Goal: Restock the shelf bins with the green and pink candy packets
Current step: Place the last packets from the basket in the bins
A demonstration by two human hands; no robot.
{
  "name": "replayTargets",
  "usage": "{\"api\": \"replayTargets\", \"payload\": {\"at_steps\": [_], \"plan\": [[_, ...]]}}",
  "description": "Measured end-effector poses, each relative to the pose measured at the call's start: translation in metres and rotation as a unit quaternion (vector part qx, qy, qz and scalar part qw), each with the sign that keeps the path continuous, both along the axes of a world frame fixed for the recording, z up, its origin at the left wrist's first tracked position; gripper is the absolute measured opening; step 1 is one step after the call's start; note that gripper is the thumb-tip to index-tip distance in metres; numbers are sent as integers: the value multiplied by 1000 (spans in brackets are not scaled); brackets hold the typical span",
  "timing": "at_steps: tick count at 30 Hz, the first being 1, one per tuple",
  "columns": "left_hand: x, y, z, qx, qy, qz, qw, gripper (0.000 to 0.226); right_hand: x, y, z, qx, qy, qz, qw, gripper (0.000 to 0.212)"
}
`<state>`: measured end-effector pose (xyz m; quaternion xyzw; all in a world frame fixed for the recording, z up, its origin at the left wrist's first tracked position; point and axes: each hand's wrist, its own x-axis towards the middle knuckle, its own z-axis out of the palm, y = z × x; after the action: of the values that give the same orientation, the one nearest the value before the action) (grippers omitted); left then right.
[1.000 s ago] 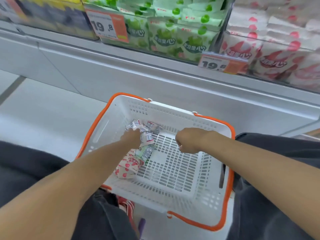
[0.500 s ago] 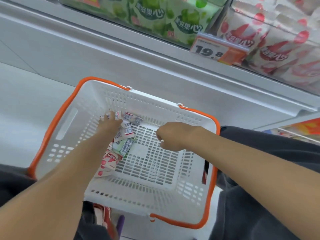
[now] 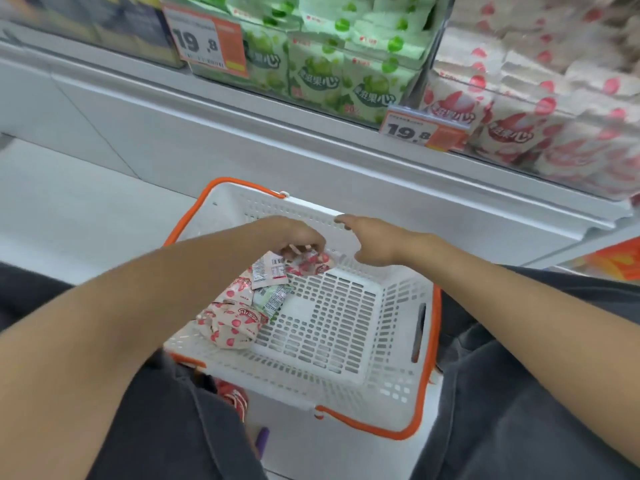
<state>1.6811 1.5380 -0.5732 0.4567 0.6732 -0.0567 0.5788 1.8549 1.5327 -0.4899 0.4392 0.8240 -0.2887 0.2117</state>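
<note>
Gripping is done by the left hand point(image 3: 294, 237): fingers are curled down over a small bunch of pink packets point(image 3: 309, 263) at the far left of the white basket point(image 3: 398, 372), judged so that a handful is lifted in one go rather than singly. Count in the grip cannot be read, since the wrappers are crumpled and partly covered by fingers. The right hand point(image 3: 375, 244) is held just beside it, over the basket's far wall, fingers loosely extended, nothing seen in it. It is judged to be kept free to steady the basket or take part of the bunch. The basket is set low between the person's legs, right in front of the shelf, so the reach up is kept short. Loose stock is bunched against the basket's left wall: one green packet point(image 3: 272, 299), one back-up packet point(image 3: 269, 271) with barcode showing (colour not told), and loose pink packets point(image 3: 232, 327), at least two, exact count unclear. Above, two target bins are seen side by side, a green bin point(image 3: 329, 64) and a pink bin point(image 3: 519, 116), both stacked high. Two tags are counted, a left price tag point(image 3: 207, 43) and a right price tag point(image 3: 422, 131), both reading 19.8. A third bin point(image 3: 121, 29) further left is blurred. The held bunch is judged due for the pink bin.
</note>
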Motion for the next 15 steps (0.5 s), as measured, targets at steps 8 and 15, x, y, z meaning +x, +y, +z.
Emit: {"api": "replayTargets", "payload": {"at_steps": [8,15], "plan": [[23,-25,131,2,-116,90,989,50,22,1,39,-83,185,-152,967,27],[43,-21,140,292,-143,160,932,65,42,9,75,-208,355,-279,868,44]]}}
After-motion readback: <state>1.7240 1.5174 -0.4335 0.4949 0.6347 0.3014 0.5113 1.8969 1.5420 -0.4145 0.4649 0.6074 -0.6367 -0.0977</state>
